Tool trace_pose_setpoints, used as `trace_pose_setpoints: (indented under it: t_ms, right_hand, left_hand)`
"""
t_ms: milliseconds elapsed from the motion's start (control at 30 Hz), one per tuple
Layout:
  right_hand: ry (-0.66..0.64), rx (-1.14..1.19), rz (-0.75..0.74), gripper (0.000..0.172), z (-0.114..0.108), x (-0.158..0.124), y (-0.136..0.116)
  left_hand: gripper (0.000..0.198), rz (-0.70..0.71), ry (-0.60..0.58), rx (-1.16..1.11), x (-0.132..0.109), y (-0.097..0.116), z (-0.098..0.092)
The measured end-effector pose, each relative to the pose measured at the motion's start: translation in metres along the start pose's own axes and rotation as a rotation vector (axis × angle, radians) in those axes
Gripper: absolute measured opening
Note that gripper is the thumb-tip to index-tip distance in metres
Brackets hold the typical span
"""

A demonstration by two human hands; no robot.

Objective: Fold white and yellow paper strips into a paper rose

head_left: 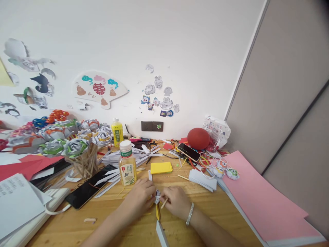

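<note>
At the front middle of the wooden table, my left hand (142, 195) is closed, its fingertips pinching a small folded white paper piece (157, 197). My right hand (177, 201), with a sparkling bracelet at the wrist, is closed around a short wooden stick (165, 203) and meets the same paper from the right. Below the folded part hangs a paper strip with a yellow section (157, 212) and a white end (161, 234). My fingers hide part of the fold. Just beyond my left hand stands a tea bottle (128, 166) with a white cap.
A yellow paper stack (161, 167) and white paper slips (203, 179) lie beyond my hands. Paper flowers on sticks (75, 147) fill the left, near a dark phone (88, 188). At right are pink sheets (259, 195), another phone (189, 152) and a red balloon (198, 138).
</note>
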State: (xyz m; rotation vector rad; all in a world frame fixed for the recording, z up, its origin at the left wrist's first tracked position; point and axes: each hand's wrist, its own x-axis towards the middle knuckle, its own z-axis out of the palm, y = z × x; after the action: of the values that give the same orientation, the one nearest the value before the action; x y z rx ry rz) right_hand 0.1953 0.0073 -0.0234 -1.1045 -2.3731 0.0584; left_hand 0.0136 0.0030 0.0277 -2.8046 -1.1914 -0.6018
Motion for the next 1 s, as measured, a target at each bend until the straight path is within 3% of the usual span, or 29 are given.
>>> trace_pose_setpoints:
  t_ms: [433,700,1000]
  right_hand:
    - [0.034,-0.162,-0.152,0.014,-0.002,0.0,-0.004]
    - [0.051,-0.133,-0.136,0.01,-0.004,-0.002,-0.003]
    - [0.038,-0.099,-0.147,0.016,-0.001,0.0,0.0]
  left_hand:
    - [0.014,0.077,0.053,0.05,0.0,0.0,0.006]
    - [0.015,0.124,0.079,0.056,-0.001,-0.002,0.012]
    - [0.013,0.065,0.025,-0.082,-0.003,0.008,-0.008]
